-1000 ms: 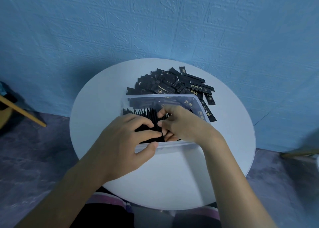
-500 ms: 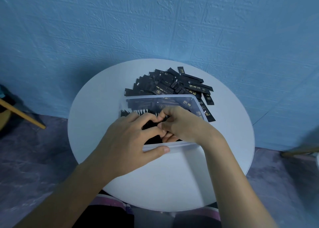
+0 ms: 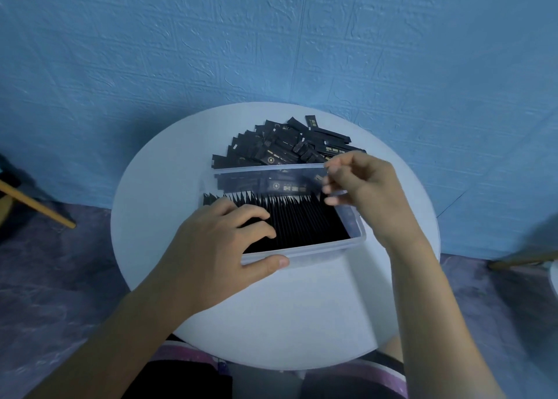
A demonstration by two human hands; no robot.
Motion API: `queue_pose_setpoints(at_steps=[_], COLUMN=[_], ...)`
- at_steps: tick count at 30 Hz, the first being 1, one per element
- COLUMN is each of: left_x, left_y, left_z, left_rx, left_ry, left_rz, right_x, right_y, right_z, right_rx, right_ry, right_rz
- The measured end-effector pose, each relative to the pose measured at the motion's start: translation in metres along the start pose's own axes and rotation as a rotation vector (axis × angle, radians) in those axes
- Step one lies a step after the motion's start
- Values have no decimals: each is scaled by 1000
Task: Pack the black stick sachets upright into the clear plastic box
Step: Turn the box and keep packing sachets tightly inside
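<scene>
Resting across the tops of the packed sachets (image 3: pixel 305 220), the left hand (image 3: pixel 217 241) has its fingers spread and only slightly bent, holding nothing. Its thumb presses the outside of the near wall of the box (image 3: pixel 320 249).

Right hand (image 3: pixel 365 190): raised over the far right corner of the box, fingers loosely curled, nothing visible in them; somewhat blurred.

Packed sachets: black, standing on end in a close row that fills the box from the left wall to near the right wall, directly under the left fingers and just below and left of the right hand.

Box: clear plastic, lidless, on a round white table (image 3: pixel 302 308).

Loose sachets (image 3: pixel 280 148): a flat black heap with gold print, on the table just behind the far wall of the box, beyond both hands.

Backdrop: blue textured wall (image 3: pixel 271 51).
</scene>
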State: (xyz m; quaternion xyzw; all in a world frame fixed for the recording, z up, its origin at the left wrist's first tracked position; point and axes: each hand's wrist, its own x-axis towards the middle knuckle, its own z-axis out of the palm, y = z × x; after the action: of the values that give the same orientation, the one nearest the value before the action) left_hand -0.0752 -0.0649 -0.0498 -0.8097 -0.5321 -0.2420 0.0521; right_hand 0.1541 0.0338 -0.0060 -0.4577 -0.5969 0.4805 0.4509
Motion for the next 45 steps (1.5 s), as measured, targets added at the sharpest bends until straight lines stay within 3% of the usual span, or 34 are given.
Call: queue_pose_setpoints(at_steps=[2, 5, 9, 12, 35, 45], left_x=[-1, -2, -3, -2, -3, -3], left_y=[0, -1, -1, -1, 0, -1], left_z=[0, -1, -1, -1, -1, -1], left_rx=[-2, -1, -4, -8, -19, -14], left_ry=[-2, 1, 5, 6, 5, 8], left_rz=[-8, -11, -18, -19, -27, -26], right_x=[4, 13, 16, 11, 17, 11], right_y=[6, 24, 45, 48, 55, 30], right_z=[-9, -25, -33, -29, -37, -41], right_rx=[4, -256, -651, -795, -677, -422], right_ry=[134, 257, 134, 62, 116, 106], right_rz=[-41, -18, 107, 123, 161, 83])
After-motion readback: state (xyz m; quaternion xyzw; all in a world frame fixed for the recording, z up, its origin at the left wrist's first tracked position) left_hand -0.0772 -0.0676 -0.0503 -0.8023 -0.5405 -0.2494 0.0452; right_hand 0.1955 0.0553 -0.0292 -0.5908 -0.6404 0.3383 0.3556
